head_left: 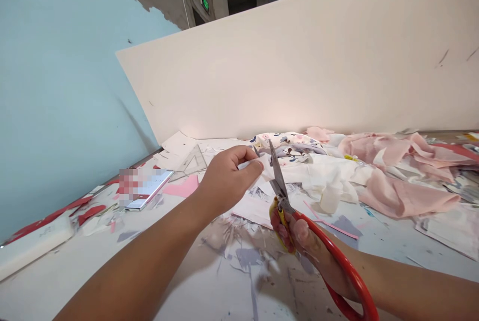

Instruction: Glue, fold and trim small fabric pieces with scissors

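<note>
Thumb and fingers of my left hand (234,174) are pinched on a small white piece (266,167), which looks like paper or thin cloth. My right hand (305,236) is wrapped around red-handled scissors (281,186). The blades point up and away from me and are spread apart, beside the white piece. I cannot tell whether they touch it. Something yellow shows at the near handle loop, by my fingers. Below the hands, a pale pink sheet (252,211) lies on the table among thin white scraps.
On the left are a phone (151,189), pink paper (183,186), a clear set square (192,161) and red scraps (92,215). Pink cloth (407,194), floral fabric (288,140) and a small translucent bottle (331,194) lie right and behind. A white partition (299,72) borders the table (202,281).
</note>
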`<act>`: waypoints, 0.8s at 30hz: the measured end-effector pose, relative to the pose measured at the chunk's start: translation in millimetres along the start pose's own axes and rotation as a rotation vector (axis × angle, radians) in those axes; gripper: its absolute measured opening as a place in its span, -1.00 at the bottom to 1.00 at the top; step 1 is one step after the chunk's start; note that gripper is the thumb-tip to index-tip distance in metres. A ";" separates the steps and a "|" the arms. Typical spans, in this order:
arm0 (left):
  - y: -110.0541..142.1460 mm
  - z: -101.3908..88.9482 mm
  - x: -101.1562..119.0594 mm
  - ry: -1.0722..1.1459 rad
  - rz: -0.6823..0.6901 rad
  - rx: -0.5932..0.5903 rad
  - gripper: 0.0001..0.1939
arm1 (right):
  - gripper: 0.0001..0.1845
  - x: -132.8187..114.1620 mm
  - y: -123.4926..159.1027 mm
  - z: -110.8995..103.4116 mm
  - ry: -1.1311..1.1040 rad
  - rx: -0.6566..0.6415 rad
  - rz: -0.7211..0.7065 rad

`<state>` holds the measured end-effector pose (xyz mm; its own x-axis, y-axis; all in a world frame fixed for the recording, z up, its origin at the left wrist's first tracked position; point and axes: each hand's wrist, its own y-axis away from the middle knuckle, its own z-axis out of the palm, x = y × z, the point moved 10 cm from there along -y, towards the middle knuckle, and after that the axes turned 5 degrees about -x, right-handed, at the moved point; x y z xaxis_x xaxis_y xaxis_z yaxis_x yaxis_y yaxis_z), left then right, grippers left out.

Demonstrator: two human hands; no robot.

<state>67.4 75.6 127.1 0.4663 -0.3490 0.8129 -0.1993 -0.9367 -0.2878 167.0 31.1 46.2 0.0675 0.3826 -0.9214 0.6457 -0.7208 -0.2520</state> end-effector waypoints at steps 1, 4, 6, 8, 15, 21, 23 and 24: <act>0.2 0.0 0.1 0.001 -0.003 0.002 -0.82 | -0.51 1.4 0.5 -0.1 -0.004 0.001 0.007; 0.4 0.0 0.6 0.004 -0.007 0.007 -0.83 | -0.51 6.7 1.8 -1.0 -0.004 0.007 0.032; 0.2 0.1 0.9 0.007 -0.009 0.006 -0.83 | -0.51 9.3 1.7 -1.3 0.002 0.008 0.040; -0.1 0.1 1.2 0.009 -0.008 0.005 -0.83 | -0.51 11.2 1.1 -1.5 0.010 0.012 0.047; -0.3 1.2 0.9 0.011 -0.009 -0.002 -0.83 | -0.54 14.5 3.1 -3.3 0.037 0.041 0.075; -0.9 0.5 0.4 0.013 -0.006 0.001 -0.83 | -0.50 13.9 1.6 -3.7 0.086 0.038 0.073; -0.9 0.3 0.9 0.013 -0.003 0.001 -0.83 | -0.49 17.4 1.0 -3.0 0.094 0.029 0.088; -0.9 0.0 1.2 0.011 -0.001 0.003 -0.83 | -0.50 18.7 0.9 -2.9 0.094 0.028 0.090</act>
<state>68.2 76.0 128.3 0.4566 -0.3475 0.8190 -0.1962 -0.9372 -0.2883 171.1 39.2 29.5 0.1963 0.3672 -0.9092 0.6123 -0.7701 -0.1789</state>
